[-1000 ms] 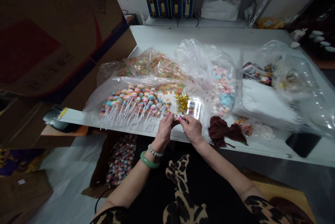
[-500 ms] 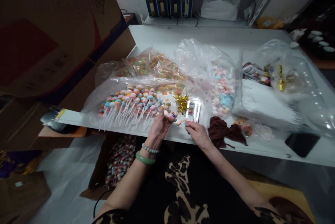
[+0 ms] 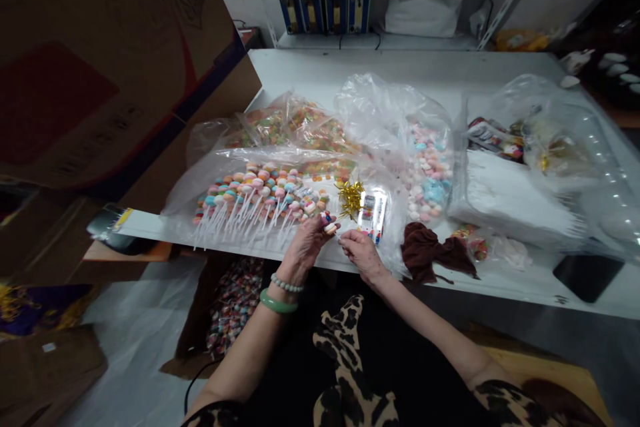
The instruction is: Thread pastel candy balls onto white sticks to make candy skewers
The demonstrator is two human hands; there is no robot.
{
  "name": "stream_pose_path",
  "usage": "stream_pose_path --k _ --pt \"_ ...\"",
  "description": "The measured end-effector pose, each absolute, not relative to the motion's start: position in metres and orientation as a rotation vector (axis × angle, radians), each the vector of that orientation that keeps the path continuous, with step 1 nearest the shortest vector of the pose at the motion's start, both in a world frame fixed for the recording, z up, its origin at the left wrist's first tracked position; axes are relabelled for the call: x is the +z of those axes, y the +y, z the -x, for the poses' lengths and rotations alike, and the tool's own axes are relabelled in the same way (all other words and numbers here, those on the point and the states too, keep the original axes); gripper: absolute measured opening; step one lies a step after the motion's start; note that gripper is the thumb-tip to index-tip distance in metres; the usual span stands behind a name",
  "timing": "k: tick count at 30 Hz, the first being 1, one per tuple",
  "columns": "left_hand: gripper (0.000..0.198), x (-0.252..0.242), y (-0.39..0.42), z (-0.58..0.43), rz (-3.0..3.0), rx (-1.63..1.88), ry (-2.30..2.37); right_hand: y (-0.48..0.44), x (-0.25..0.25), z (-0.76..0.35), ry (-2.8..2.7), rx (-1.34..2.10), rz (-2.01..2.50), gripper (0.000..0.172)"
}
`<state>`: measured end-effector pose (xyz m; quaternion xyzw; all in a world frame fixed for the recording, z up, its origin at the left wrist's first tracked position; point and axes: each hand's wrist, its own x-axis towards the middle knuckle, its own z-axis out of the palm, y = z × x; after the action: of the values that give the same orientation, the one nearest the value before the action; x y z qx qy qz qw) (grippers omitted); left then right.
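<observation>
My left hand (image 3: pixel 304 247) is at the table's near edge, fingers curled round a few pastel candy lollipops (image 3: pixel 326 222) whose heads stick out to the right. My right hand (image 3: pixel 357 250) is close beside it, thumb and fingers pinched near those heads; what it pinches is too small to make out. Just beyond the hands lie a gold twist-tie bundle (image 3: pixel 350 195) and a small clear packet (image 3: pixel 374 208). A pile of lollipops with white sticks (image 3: pixel 253 200) lies on clear plastic to the left.
Clear bags of candy (image 3: pixel 427 174) and other sweets (image 3: pixel 300 127) lie further back on the white table (image 3: pixel 350 70). A dark red cloth (image 3: pixel 430 252) and white sheets (image 3: pixel 505 204) lie to the right. A large cardboard box (image 3: pixel 100 67) stands left; a candy-filled box (image 3: pixel 233 304) sits below the table.
The hands separated briefly, the left drawing lollipops toward the pile's edge, then came together again at the table edge. The view shifted slightly.
</observation>
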<state>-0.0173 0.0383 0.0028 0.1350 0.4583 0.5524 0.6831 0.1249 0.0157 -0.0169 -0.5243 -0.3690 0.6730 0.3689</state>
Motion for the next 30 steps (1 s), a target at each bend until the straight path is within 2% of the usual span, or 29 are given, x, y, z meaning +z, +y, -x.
stream_pose_path --k 4,11,14,16,18,21,24,27,30 --pt "0.037 0.007 0.049 0.032 -0.308 1.333 1.016 0.015 -0.017 -0.132 -1.22 1.558 1.376 0.016" --pt "0.021 0.007 0.049 0.04 -0.279 1.417 1.093 0.008 -0.02 -0.144 -2.073 0.466 1.551 0.022" --pt "0.023 0.008 0.046 0.038 -0.291 1.448 1.151 0.007 -0.019 -0.145 -2.245 0.347 1.469 0.024" --pt "0.026 0.009 0.045 0.033 -0.33 1.468 1.148 0.008 -0.018 -0.143 -2.183 0.469 1.451 0.021" --pt "0.028 0.011 0.045 0.026 -0.368 1.479 1.113 0.013 -0.016 -0.139 -1.958 0.768 1.47 0.016" --pt "0.028 0.012 0.044 0.019 -0.365 1.431 1.077 0.021 -0.012 -0.136 -1.403 1.528 1.413 0.011" --pt "0.028 0.01 0.043 0.018 -0.275 1.314 1.053 0.026 -0.01 -0.139 -0.877 2.173 1.125 0.022" --pt "0.029 0.006 0.04 0.021 -0.216 1.235 1.055 0.026 -0.012 -0.143 -0.73 2.256 1.07 0.025" --pt "0.031 0.003 0.037 0.021 -0.272 1.234 1.048 0.026 -0.014 -0.143 -0.952 1.961 1.332 0.018"
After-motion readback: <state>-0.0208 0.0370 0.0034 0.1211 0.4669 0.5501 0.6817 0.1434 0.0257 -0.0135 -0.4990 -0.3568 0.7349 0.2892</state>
